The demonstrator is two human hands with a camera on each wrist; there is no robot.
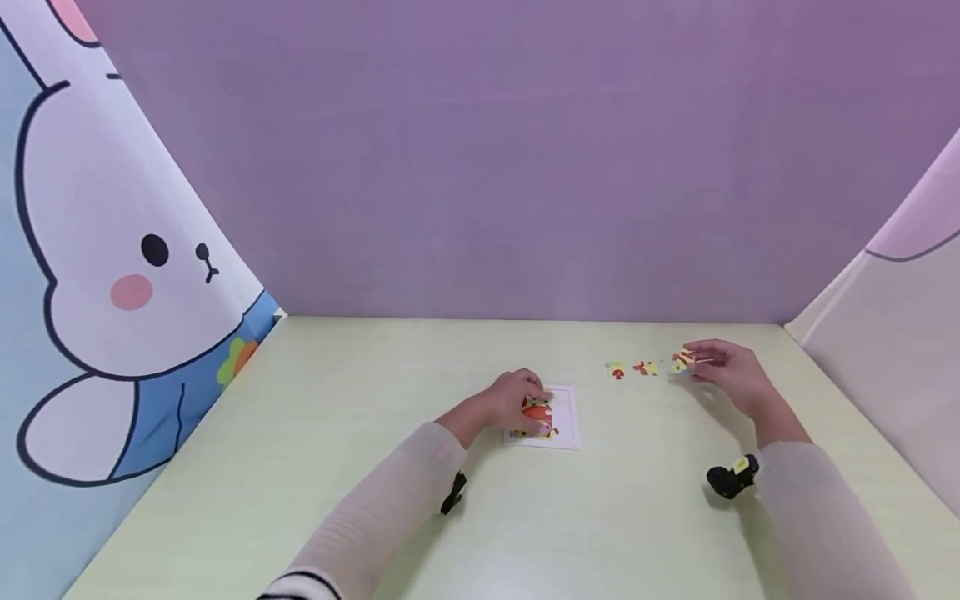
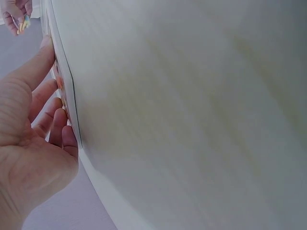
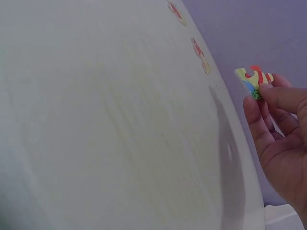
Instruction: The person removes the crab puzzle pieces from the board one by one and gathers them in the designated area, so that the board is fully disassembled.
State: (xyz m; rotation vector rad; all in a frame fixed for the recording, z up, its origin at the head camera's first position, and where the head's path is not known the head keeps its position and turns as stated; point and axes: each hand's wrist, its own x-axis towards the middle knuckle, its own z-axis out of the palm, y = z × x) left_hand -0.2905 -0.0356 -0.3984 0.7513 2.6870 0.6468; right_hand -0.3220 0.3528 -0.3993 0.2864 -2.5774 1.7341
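Observation:
My right hand pinches a jigsaw puzzle piece between thumb and fingers, raised above the table at the right. The piece is yellow with red stripes and a blue and green corner. My left hand rests on a white-bordered puzzle board, its fingertips touching the colourful picture. That hand covers part of the picture. Two loose puzzle pieces lie between the board and my right hand: one yellow and red, the other red, white and yellow.
The pale table ends at a purple backdrop. A cloth with a cartoon rabbit hangs on the left, and a light panel on the right. Black wrist devices sit at both sleeves.

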